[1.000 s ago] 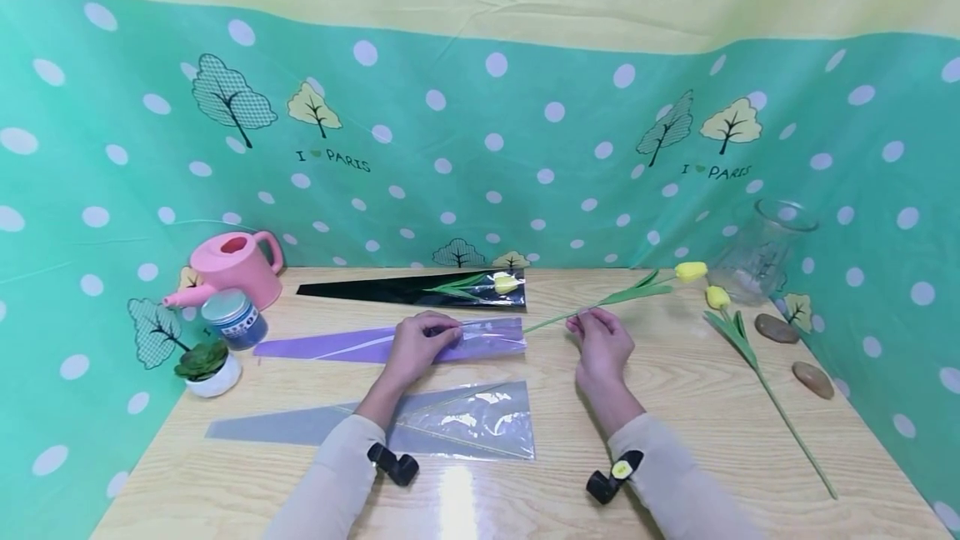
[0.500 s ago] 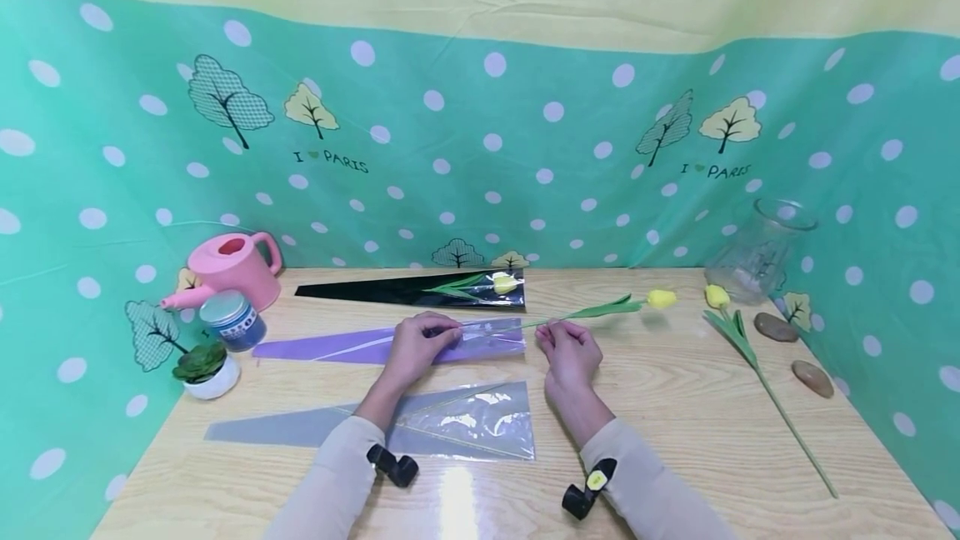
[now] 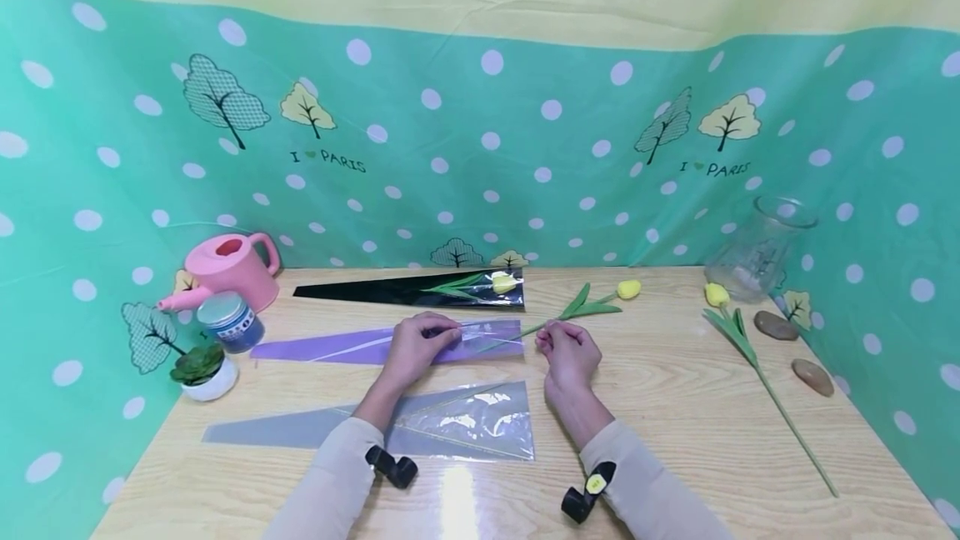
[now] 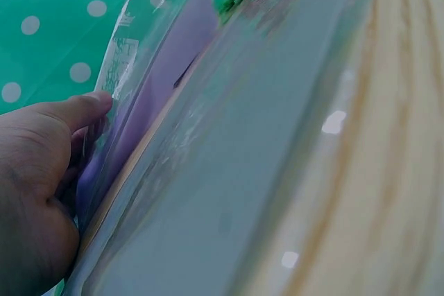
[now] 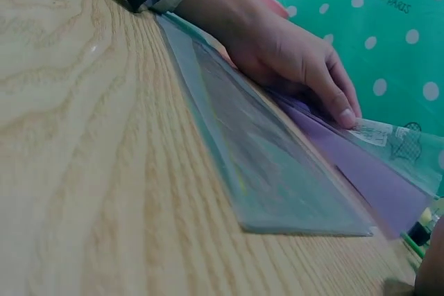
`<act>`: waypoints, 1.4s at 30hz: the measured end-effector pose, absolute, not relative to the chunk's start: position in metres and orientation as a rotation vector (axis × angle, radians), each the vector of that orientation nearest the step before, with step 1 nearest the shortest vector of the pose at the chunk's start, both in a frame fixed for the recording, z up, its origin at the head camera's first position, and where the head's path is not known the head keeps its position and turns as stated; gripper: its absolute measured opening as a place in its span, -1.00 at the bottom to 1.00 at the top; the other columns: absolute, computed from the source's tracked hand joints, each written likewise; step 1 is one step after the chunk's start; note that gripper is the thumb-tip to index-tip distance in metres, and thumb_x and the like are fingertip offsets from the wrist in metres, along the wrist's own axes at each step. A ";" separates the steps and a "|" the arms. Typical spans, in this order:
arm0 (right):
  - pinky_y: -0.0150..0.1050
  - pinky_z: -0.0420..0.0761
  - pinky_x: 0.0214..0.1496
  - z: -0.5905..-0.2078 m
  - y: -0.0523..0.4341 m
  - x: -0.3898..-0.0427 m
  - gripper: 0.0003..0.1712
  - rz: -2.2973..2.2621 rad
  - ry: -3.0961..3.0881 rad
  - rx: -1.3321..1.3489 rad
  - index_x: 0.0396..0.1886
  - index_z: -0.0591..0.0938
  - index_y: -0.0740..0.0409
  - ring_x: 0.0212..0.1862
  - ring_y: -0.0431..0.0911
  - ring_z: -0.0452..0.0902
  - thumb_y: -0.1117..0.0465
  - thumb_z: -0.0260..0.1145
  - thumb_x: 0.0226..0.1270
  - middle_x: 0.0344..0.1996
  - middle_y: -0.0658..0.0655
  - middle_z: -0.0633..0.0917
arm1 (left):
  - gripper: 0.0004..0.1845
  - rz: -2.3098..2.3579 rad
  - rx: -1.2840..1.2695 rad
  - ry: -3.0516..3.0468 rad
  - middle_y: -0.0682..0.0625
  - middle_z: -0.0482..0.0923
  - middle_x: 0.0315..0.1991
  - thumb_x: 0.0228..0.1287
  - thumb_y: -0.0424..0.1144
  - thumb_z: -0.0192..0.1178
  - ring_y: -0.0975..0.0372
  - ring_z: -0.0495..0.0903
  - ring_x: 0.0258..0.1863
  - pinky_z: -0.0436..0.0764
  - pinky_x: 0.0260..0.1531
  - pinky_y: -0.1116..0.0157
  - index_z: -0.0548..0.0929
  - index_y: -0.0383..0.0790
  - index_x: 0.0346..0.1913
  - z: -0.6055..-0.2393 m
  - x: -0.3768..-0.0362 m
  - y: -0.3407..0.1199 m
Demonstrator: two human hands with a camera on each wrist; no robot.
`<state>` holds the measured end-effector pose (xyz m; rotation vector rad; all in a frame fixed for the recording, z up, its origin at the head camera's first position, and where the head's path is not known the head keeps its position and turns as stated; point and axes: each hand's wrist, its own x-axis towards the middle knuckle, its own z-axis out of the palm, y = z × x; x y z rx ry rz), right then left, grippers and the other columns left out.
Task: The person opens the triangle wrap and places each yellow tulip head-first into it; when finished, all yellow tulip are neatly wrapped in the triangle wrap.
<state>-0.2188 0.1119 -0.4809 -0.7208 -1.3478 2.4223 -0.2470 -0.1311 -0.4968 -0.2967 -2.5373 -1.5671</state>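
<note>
My left hand (image 3: 420,348) pinches the clear front film of a purple flower sleeve (image 3: 322,347), lifting it from the purple backing in both wrist views. With thumb and fingertips, my right hand (image 3: 572,357) pinches the green stem of a yellow tulip (image 3: 628,290) just right of the sleeve's wide mouth. The stem's lower end overlaps the clear part of the sleeve, while the bloom and leaves point up and right, outside it. In the left wrist view, the purple sleeve (image 4: 173,60) gapes between the two hands. Only an edge of the right hand (image 5: 431,268) enters its own wrist view.
Behind lies a black sleeve (image 3: 360,290) with a tulip inside; in front, a grey sleeve (image 3: 285,425). At left stand a pink watering can (image 3: 232,269), a blue jar (image 3: 238,327) and a succulent (image 3: 206,373). Another tulip (image 3: 780,407), two stones (image 3: 812,377) and a glass vase (image 3: 757,257) are right.
My right hand has moved left with the tulip, bringing the stem's end over the purple sleeve. The tulip has since turned, its bloom shifting left and its leaves spreading. The left hand stays put.
</note>
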 end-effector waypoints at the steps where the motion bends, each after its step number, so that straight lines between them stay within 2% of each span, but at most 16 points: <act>1: -0.33 0.76 -0.23 -0.480 0.114 -0.219 -0.81 2.414 -1.355 -0.724 -0.08 0.54 0.35 -0.35 -0.13 0.69 0.51 0.29 0.35 -0.17 0.23 0.75 | -0.92 -1.564 -0.294 -2.538 0.02 0.81 -0.15 0.21 -0.23 0.51 0.13 0.75 -0.02 0.66 0.17 0.08 0.88 -0.04 -0.24 -0.497 -0.247 -0.131; 4: -0.36 0.74 -0.24 -0.477 0.126 -0.223 -0.82 2.378 -1.363 -0.733 -0.07 0.55 0.31 -0.35 -0.15 0.68 0.46 0.27 0.37 -0.17 0.21 0.74 | -0.92 -1.555 -0.290 -2.545 0.02 0.81 -0.15 0.20 -0.22 0.51 0.13 0.75 -0.01 0.67 0.16 0.09 0.88 -0.04 -0.23 -0.497 -0.246 -0.130; 9: -0.41 0.69 -0.36 -0.472 0.155 -0.238 -0.91 2.336 -1.284 -0.740 -0.18 0.57 0.22 -0.47 -0.19 0.64 0.41 0.30 0.40 -0.44 0.09 0.72 | -0.91 -1.560 -0.300 -2.555 0.03 0.81 -0.14 0.20 -0.22 0.51 0.14 0.75 0.00 0.67 0.16 0.12 0.88 -0.03 -0.23 -0.497 -0.246 -0.128; 11: -0.41 0.67 -0.37 -0.471 0.165 -0.244 -0.89 2.347 -1.267 -0.752 -0.13 0.57 0.22 -0.47 -0.18 0.62 0.37 0.32 0.41 -0.49 0.05 0.68 | -0.91 -1.556 -0.296 -2.556 0.04 0.81 -0.14 0.20 -0.23 0.51 0.15 0.75 -0.01 0.68 0.16 0.12 0.88 -0.03 -0.23 -0.497 -0.246 -0.128; 16: -0.43 0.66 -0.30 -0.470 0.179 -0.257 -0.59 2.380 -1.336 -0.811 0.20 0.47 0.22 -0.37 -0.17 0.60 0.29 0.36 0.44 -0.38 0.05 0.64 | -0.91 -1.552 -0.283 -2.556 0.04 0.81 -0.14 0.20 -0.23 0.52 0.14 0.74 -0.01 0.67 0.17 0.10 0.88 -0.03 -0.23 -0.496 -0.245 -0.129; 19: -0.43 0.66 -0.26 -0.469 0.182 -0.262 -0.34 2.382 -1.366 -0.837 0.42 0.31 0.21 -0.33 -0.17 0.60 0.26 0.37 0.44 -0.34 0.06 0.63 | -0.91 -1.563 -0.287 -2.555 0.03 0.81 -0.14 0.20 -0.23 0.51 0.14 0.74 0.00 0.66 0.17 0.08 0.88 -0.03 -0.23 -0.496 -0.245 -0.129; 22: -0.42 0.68 -0.21 -0.467 0.183 -0.266 -0.19 2.393 -1.352 -0.862 0.54 0.17 0.18 -0.32 -0.17 0.60 0.27 0.38 0.43 -0.36 0.04 0.62 | -0.91 -1.576 -0.289 -2.554 0.03 0.81 -0.14 0.20 -0.24 0.51 0.14 0.74 0.00 0.66 0.18 0.08 0.88 -0.03 -0.23 -0.498 -0.246 -0.129; 24: -0.42 0.69 -0.19 -0.465 0.184 -0.268 -0.13 2.405 -1.340 -0.884 0.58 0.11 0.15 -0.31 -0.17 0.60 0.27 0.37 0.44 -0.34 0.05 0.62 | -0.91 -1.581 -0.289 -2.551 0.04 0.81 -0.14 0.20 -0.24 0.51 0.14 0.74 0.00 0.66 0.19 0.09 0.88 -0.02 -0.23 -0.499 -0.246 -0.129; 29: -0.45 0.69 -0.15 -0.463 0.185 -0.272 -0.11 2.452 -1.327 -0.941 0.63 0.05 0.12 -0.20 -0.17 0.63 0.25 0.33 0.48 -0.09 0.12 0.64 | -0.91 -1.574 -0.302 -2.548 0.05 0.81 -0.15 0.20 -0.24 0.51 0.15 0.74 -0.01 0.67 0.17 0.10 0.88 -0.02 -0.23 -0.500 -0.248 -0.129; 33: -0.47 0.69 -0.15 -0.463 0.185 -0.274 -0.24 2.463 -1.345 -0.971 0.56 0.17 0.12 -0.19 -0.18 0.65 0.21 0.31 0.51 -0.08 0.10 0.66 | -0.92 -1.574 -0.308 -2.546 0.04 0.81 -0.15 0.21 -0.24 0.51 0.15 0.74 -0.01 0.67 0.15 0.10 0.88 -0.02 -0.24 -0.500 -0.248 -0.129; 38: -0.46 0.66 -0.29 -0.463 0.183 -0.279 -0.72 2.446 -1.387 -0.969 0.09 0.49 0.11 -0.34 -0.21 0.63 0.24 0.32 0.49 -0.32 0.03 0.70 | -0.91 -1.571 -0.316 -2.539 0.05 0.81 -0.15 0.21 -0.24 0.51 0.15 0.74 -0.02 0.69 0.13 0.12 0.88 -0.03 -0.23 -0.499 -0.247 -0.130; 40: -0.45 0.63 -0.38 -0.463 0.182 -0.281 -0.80 2.432 -1.407 -0.971 -0.06 0.48 0.08 -0.43 -0.23 0.59 0.27 0.33 0.46 -0.43 0.00 0.68 | -0.91 -1.568 -0.318 -2.538 0.04 0.81 -0.16 0.21 -0.25 0.51 0.15 0.74 -0.02 0.68 0.13 0.12 0.88 -0.04 -0.23 -0.499 -0.247 -0.130; 42: -0.44 0.58 -0.45 -0.463 0.181 -0.283 -0.79 2.413 -1.435 -0.980 -0.14 0.44 0.05 -0.50 -0.24 0.55 0.29 0.33 0.44 -0.51 -0.01 0.66 | -0.91 -1.562 -0.318 -2.542 0.04 0.81 -0.15 0.21 -0.25 0.51 0.14 0.74 -0.02 0.68 0.14 0.12 0.88 -0.03 -0.23 -0.499 -0.246 -0.131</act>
